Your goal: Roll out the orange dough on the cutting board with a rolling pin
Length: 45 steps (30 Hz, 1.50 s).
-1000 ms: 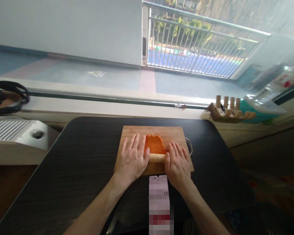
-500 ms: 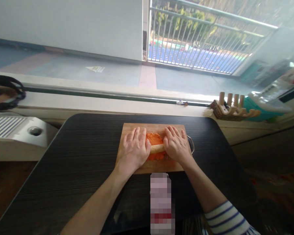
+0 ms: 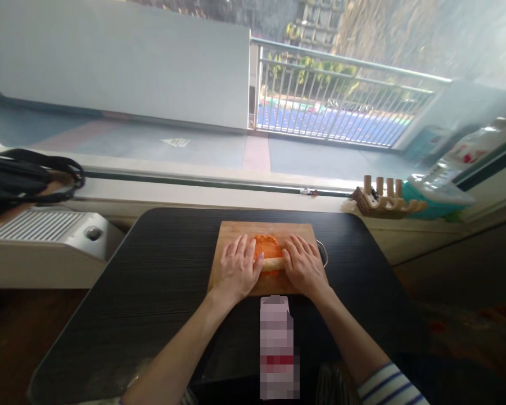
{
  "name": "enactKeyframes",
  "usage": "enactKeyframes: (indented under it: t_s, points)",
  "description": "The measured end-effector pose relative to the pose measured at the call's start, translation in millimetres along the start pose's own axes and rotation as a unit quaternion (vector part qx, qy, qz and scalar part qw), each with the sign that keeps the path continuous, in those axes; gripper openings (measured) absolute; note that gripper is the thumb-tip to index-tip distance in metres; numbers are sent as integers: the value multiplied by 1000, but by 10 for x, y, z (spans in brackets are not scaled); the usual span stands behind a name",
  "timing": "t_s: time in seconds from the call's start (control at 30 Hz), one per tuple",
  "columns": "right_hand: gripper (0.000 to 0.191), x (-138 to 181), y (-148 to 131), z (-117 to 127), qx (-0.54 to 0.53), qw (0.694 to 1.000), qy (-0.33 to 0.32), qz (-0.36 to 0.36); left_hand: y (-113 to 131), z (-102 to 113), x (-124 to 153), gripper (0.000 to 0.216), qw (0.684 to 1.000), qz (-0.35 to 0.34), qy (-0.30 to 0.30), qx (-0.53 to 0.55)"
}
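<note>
On a wooden cutting board [image 3: 267, 228] lies a flattened sheet of orange dough [image 3: 268, 246] with a ragged far edge. A pale wooden rolling pin [image 3: 272, 264] crosses it from side to side. My left hand [image 3: 240, 267] presses on the pin's left part, palm down with fingers stretched forward. On the right part, my right hand [image 3: 303, 264] lies the same way, fingers extended. Both hands hide the pin's ends. A little dough shows on the near side of the pin.
The board rests on a black table [image 3: 164, 270]; its metal handle [image 3: 324, 253] sticks out right. A pixelated pale object [image 3: 276, 343] is nearest me. On the sill stand a wooden rack [image 3: 382, 202] and a teal container [image 3: 441, 194]. A white radiator [image 3: 50, 247] is left.
The camera view has tilted up and shifted left. The rolling pin has moved slightly toward me over the dough, both hands staying on it.
</note>
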State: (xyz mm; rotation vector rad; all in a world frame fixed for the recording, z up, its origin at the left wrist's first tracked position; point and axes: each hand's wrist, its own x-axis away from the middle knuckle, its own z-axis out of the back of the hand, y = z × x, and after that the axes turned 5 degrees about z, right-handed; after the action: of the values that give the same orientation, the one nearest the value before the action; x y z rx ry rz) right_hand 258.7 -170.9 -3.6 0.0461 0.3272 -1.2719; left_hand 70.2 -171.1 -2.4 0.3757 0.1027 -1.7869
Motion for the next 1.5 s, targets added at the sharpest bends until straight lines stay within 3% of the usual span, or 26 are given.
enactKeyframes:
  t_s: [0.23,0.53,0.83,1.03,1.23,1.5]
  points:
    - [27,101,115,-48,-46,996,68,23,-63,77,254,62,999,-31,-2,8]
    - [37,-90,114,-20,51,997,24,46,-118,200,239,25,998,-3,-62,31]
    - [38,-360,232,30,37,994,-29,102,48,136,318,25,999,23,-20,28]
    - [34,-259,178,-22,29,998,-28,49,-36,50,308,25,1000,18,5,22]
    - [35,-117,41,42,38,999,-35,-5,-182,83,178,24,998,-4,-26,50]
    - [33,13,-43,88,35,999,-35,-19,-263,184,31,25,996,-38,-50,61]
